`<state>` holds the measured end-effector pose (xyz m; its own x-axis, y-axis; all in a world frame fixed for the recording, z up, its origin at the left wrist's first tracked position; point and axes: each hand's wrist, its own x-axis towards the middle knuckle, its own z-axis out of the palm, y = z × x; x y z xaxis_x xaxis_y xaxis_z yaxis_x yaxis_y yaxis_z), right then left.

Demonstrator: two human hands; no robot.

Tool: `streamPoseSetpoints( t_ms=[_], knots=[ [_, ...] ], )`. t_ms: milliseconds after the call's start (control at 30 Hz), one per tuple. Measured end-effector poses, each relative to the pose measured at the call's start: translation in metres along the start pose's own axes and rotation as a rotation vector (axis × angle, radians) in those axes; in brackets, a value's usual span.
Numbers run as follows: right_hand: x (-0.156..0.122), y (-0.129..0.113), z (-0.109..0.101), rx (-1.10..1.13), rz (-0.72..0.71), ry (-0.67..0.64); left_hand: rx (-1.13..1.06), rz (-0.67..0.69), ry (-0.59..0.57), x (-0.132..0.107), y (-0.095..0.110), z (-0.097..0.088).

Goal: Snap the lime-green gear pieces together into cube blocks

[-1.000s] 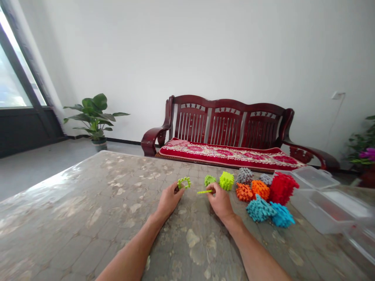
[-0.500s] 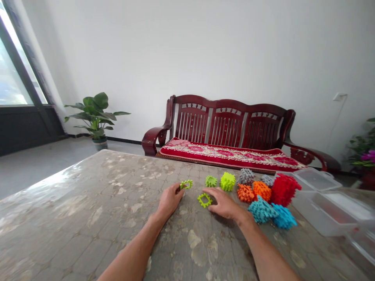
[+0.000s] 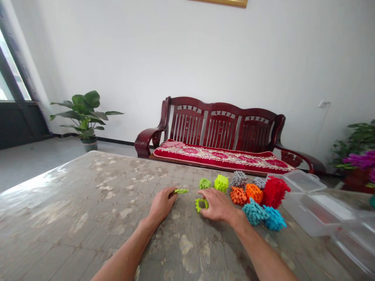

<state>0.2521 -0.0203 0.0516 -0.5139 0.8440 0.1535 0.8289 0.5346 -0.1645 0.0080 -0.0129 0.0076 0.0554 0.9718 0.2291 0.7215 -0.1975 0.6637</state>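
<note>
My left hand (image 3: 162, 203) pinches a lime-green toothed building piece (image 3: 182, 191), which I see nearly edge-on just above or on the table. To the right, my right hand (image 3: 219, 205) has its thumb and fingers around a lime-green square frame piece (image 3: 197, 205) with a toothed rim and an open middle. A gap separates the two pieces. Behind the right hand sit a small green stack (image 3: 204, 183) and a taller yellow-green stack (image 3: 221, 182) of similar pieces.
Right of my right hand are grey (image 3: 239, 179), orange (image 3: 254, 192), red (image 3: 275, 191), teal (image 3: 255, 212) and blue (image 3: 274, 217) clusters of pieces. Clear plastic boxes (image 3: 310, 222) stand at the table's right. A wooden bench (image 3: 222, 121) is behind the patterned tabletop (image 3: 111, 218).
The left hand's piece has turned from showing its open middle to nearly edge-on. My right fingers have closed in on the square frame, which has turned slightly. The camera view has shifted.
</note>
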Motion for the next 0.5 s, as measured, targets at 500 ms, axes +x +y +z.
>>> streamPoseSetpoints(
  t_ms=[500],
  knots=[
    [0.014, 0.075, -0.059, -0.162, 0.446, 0.190, 0.004, 0.006, -0.002, -0.001, 0.001, -0.001]
  ],
)
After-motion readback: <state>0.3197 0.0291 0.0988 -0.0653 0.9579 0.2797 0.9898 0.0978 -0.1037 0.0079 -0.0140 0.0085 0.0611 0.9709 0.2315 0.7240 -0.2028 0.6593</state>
